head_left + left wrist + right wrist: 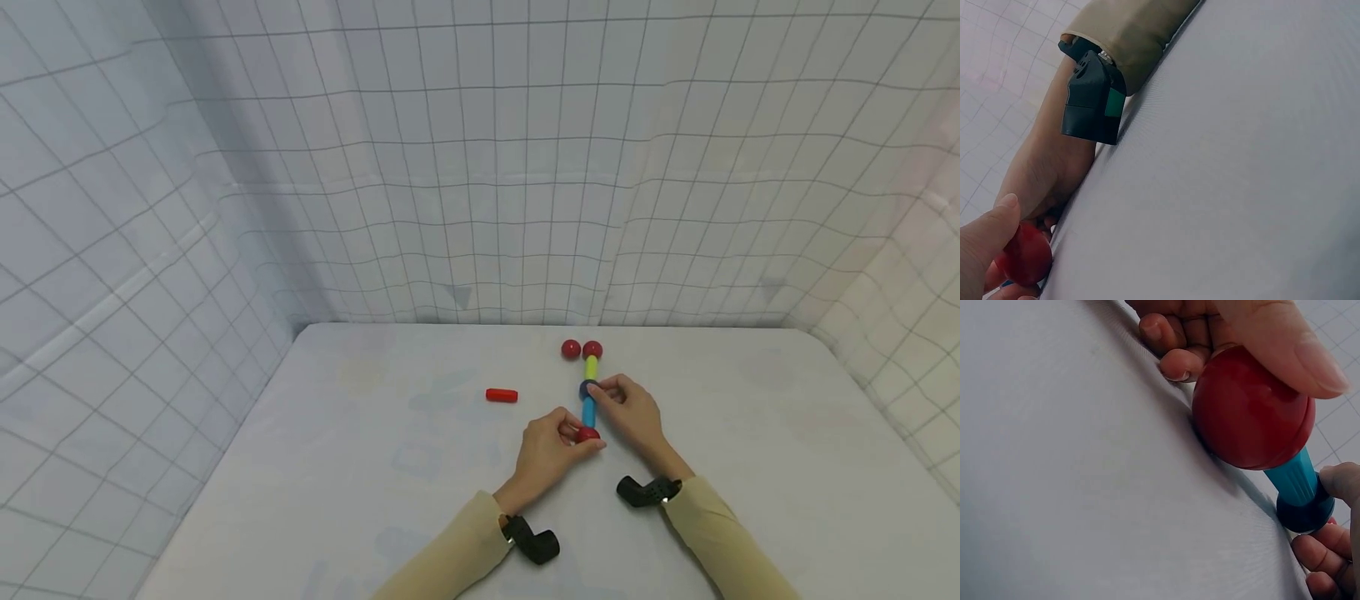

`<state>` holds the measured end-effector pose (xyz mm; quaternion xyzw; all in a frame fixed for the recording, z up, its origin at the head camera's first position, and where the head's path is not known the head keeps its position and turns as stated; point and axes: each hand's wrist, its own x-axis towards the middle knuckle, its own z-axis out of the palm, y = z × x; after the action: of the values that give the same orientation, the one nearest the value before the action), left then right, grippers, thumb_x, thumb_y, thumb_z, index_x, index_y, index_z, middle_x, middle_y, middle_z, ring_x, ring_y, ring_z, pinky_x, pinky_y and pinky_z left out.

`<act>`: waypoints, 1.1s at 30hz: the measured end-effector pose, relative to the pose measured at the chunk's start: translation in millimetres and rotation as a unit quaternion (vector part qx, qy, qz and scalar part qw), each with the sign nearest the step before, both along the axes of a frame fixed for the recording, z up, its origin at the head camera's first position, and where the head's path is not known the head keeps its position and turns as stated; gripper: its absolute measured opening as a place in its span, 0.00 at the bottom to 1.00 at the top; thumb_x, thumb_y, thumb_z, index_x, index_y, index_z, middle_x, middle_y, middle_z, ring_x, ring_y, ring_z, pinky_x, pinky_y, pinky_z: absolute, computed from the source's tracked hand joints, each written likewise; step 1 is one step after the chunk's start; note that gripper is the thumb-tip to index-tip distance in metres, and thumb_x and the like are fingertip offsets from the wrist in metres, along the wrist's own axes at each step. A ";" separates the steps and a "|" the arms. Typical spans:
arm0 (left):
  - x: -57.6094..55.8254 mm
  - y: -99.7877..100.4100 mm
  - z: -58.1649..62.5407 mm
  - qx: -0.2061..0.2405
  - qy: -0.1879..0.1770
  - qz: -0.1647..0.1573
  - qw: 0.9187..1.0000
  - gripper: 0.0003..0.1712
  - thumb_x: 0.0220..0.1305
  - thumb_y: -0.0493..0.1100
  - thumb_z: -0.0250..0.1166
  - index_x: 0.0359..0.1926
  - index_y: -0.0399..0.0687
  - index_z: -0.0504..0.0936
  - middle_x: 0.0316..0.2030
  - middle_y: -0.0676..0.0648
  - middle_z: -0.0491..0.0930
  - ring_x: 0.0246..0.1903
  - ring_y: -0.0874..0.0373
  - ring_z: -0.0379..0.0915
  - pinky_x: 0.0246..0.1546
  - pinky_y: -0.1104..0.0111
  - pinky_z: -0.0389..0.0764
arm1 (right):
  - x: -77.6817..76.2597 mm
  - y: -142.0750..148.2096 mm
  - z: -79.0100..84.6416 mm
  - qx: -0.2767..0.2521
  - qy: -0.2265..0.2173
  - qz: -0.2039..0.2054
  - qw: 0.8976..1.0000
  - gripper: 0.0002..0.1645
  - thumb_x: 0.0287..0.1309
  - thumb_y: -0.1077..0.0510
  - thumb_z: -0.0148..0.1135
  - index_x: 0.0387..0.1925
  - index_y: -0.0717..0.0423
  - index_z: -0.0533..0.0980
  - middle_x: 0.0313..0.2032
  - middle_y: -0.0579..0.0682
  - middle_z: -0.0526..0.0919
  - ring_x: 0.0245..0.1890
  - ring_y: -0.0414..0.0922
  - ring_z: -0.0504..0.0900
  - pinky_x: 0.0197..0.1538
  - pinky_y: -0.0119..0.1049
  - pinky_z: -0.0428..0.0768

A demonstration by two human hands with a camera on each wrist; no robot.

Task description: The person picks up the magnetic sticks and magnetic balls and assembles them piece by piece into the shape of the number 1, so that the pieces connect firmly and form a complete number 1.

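Two rods in line: blue rod (589, 413), yellow rod (592, 367), on tabletop (337, 467)
Left hand (551, 450): grip pinching near red ball (588, 434)
Right hand (633, 412): grip pinching navy ball (584, 387)
Joined, apparently: these, plus far red ball (592, 349)
Not yet joined: red rod (502, 395), spare red ball (571, 349)

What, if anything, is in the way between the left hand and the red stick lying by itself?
Nothing I can see: only bare white tabletop lies between the left hand and the red stick. That hand is holding a red ball, though.
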<state>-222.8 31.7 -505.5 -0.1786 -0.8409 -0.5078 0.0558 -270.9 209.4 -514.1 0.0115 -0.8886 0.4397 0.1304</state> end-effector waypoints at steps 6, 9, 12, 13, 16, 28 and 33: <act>-0.4 0.0 -0.3 -0.010 -0.004 -0.002 1.000 0.21 0.49 0.58 0.73 0.34 0.51 0.78 0.23 0.61 0.76 0.23 0.70 0.68 0.24 0.76 0.70 | -0.8 0.3 -0.7 0.004 0.015 0.000 1.000 0.19 0.58 0.43 0.64 0.36 0.56 0.79 0.24 0.47 0.78 0.27 0.44 0.73 0.31 0.36 0.68; -1.1 0.3 -0.2 -0.011 -0.002 -0.003 1.000 0.20 0.49 0.58 0.73 0.34 0.51 0.78 0.23 0.61 0.76 0.23 0.70 0.68 0.24 0.75 0.70 | -1.7 0.5 -0.6 0.006 0.018 0.002 1.000 0.19 0.58 0.43 0.63 0.36 0.56 0.79 0.24 0.46 0.78 0.26 0.43 0.73 0.30 0.35 0.68; -1.8 0.8 0.1 -0.011 -0.001 -0.003 1.000 0.20 0.49 0.58 0.73 0.35 0.51 0.78 0.24 0.60 0.77 0.23 0.70 0.68 0.24 0.75 0.70 | -2.5 0.9 -0.5 0.012 0.016 -0.001 1.000 0.20 0.58 0.42 0.63 0.36 0.56 0.78 0.25 0.46 0.79 0.26 0.43 0.73 0.30 0.35 0.68; -2.1 1.0 0.0 -0.012 -0.001 -0.002 1.000 0.20 0.49 0.58 0.73 0.35 0.51 0.78 0.24 0.60 0.77 0.23 0.70 0.68 0.24 0.75 0.69 | -2.7 1.0 -0.4 0.014 0.014 -0.002 1.000 0.21 0.58 0.42 0.63 0.37 0.56 0.78 0.25 0.46 0.79 0.26 0.43 0.73 0.30 0.35 0.68; -3.0 1.8 0.1 -0.015 -0.002 -0.002 1.000 0.20 0.50 0.57 0.73 0.35 0.51 0.78 0.24 0.59 0.77 0.23 0.69 0.67 0.24 0.75 0.69 | -3.5 1.3 -0.4 0.017 0.011 -0.007 1.000 0.21 0.58 0.41 0.63 0.37 0.56 0.78 0.25 0.46 0.79 0.26 0.43 0.72 0.30 0.35 0.68; -7.6 3.6 3.2 -0.026 -0.005 0.002 1.000 0.20 0.51 0.56 0.73 0.36 0.50 0.78 0.25 0.58 0.77 0.22 0.68 0.67 0.23 0.75 0.69 | -11.0 1.0 -1.6 0.016 0.004 -0.011 1.000 0.22 0.58 0.39 0.62 0.37 0.55 0.79 0.25 0.47 0.78 0.26 0.45 0.71 0.30 0.37 0.66; -10.9 4.2 4.8 -0.029 0.003 0.006 1.000 0.20 0.51 0.57 0.73 0.36 0.50 0.78 0.25 0.58 0.78 0.23 0.69 0.68 0.23 0.74 0.69 | -14.9 1.4 -0.5 0.016 0.013 -0.010 1.000 0.24 0.57 0.38 0.62 0.37 0.55 0.79 0.25 0.47 0.78 0.26 0.45 0.71 0.30 0.37 0.66</act>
<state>-233.8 35.9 -500.7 -0.1769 -0.8560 -0.4824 0.0563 -285.8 210.8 -514.6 0.0106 -0.8940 0.4235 0.1463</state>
